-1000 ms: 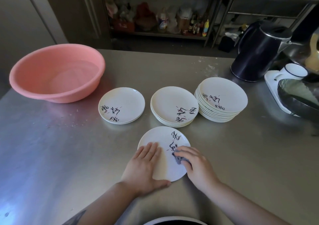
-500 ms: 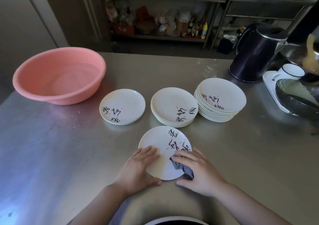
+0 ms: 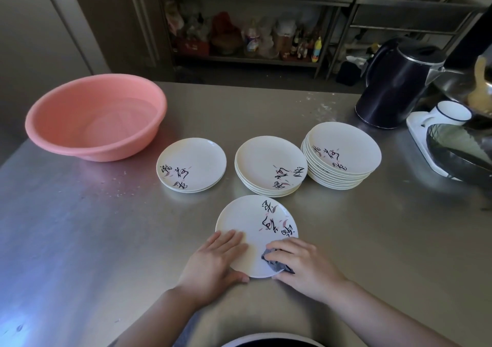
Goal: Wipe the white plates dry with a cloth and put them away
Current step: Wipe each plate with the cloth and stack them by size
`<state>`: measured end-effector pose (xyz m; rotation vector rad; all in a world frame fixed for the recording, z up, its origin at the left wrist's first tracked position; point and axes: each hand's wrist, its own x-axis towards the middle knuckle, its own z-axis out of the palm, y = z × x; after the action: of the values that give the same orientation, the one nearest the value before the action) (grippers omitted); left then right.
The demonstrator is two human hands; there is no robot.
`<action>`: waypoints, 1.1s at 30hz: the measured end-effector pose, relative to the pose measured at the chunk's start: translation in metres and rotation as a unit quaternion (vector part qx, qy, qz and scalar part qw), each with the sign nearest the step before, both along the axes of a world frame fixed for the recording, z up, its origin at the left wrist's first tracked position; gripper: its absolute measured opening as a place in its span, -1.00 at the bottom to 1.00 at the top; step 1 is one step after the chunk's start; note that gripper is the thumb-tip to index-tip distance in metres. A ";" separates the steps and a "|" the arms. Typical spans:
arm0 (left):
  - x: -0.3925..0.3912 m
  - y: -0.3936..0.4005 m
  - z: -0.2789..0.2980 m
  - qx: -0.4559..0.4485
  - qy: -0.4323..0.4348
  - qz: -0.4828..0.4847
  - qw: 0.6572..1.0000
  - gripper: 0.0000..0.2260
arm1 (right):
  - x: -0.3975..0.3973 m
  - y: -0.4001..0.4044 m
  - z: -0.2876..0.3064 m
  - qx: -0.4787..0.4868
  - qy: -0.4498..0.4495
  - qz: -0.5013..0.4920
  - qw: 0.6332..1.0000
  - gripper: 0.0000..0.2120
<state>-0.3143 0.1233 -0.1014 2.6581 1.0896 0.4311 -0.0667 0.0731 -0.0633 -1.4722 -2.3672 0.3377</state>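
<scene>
Plate being wiped: a single white plate (image 3: 247, 229) lies flat on the steel table (image 3: 80, 240), near you and just in front of the three stacks; its black lettering sits on the right half.
Your left hand (image 3: 215, 263): it lies palm down on the plate's near-left rim, fingers flat and together on the white surface, thumb hooked round the near edge. It grips nothing; it only presses the plate in place.
Your right hand (image 3: 303, 264): it rests on the plate's near-right rim, fingers curled over a small dark cloth (image 3: 275, 263).
Cloth: bunched under your right fingertips, it touches the plate at its near-right edge, and one corner pokes out past the rim onto the table.
Plate relative to hands: the plate sits between your two hands, each covering a near corner; the far half is bare.
Left stack (image 3: 191, 164): a low stack of plates, just beyond the wiped plate and to its left.
Middle stack (image 3: 270, 164): taller, directly beyond the wiped plate.
Right stack (image 3: 343, 152): the tallest, just beside the middle stack.
Pink basin (image 3: 95, 115): far left on the table, well apart from the plates.
Kettle (image 3: 394, 83): dark, far right, beyond the right stack.
</scene>
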 end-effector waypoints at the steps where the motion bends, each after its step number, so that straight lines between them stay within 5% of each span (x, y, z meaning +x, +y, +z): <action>1: 0.000 0.000 0.000 0.008 0.001 0.000 1.000 -0.42 | 0.002 0.002 0.000 0.004 -0.005 0.007 1.000 -0.69; 8: -0.001 0.000 0.010 0.038 -0.011 -0.004 0.999 -0.41 | 0.010 0.005 0.003 0.027 0.007 0.056 0.998 -0.79; 17: 0.014 0.019 0.062 0.043 -0.165 0.077 0.982 -0.49 | 0.005 0.028 0.061 0.054 0.114 0.015 0.992 -0.90; 22: 0.027 0.039 0.108 -0.084 -0.193 0.155 0.965 -0.56 | 0.005 0.049 0.099 -0.013 0.181 -0.021 0.983 -0.91; 26: 0.028 0.047 0.153 -0.208 -0.325 0.110 0.916 -0.77 | 0.006 0.058 0.131 -0.081 0.279 -0.048 0.956 -0.88; 33: 0.014 0.051 0.178 -0.255 -0.486 0.114 0.828 -0.22 | 0.012 0.064 0.194 -0.077 0.457 -0.100 0.881 -0.89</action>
<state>-0.2999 0.1742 0.0769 1.4746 0.9517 1.1707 -0.0552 0.1367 0.1307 -1.2021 -1.4414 0.9400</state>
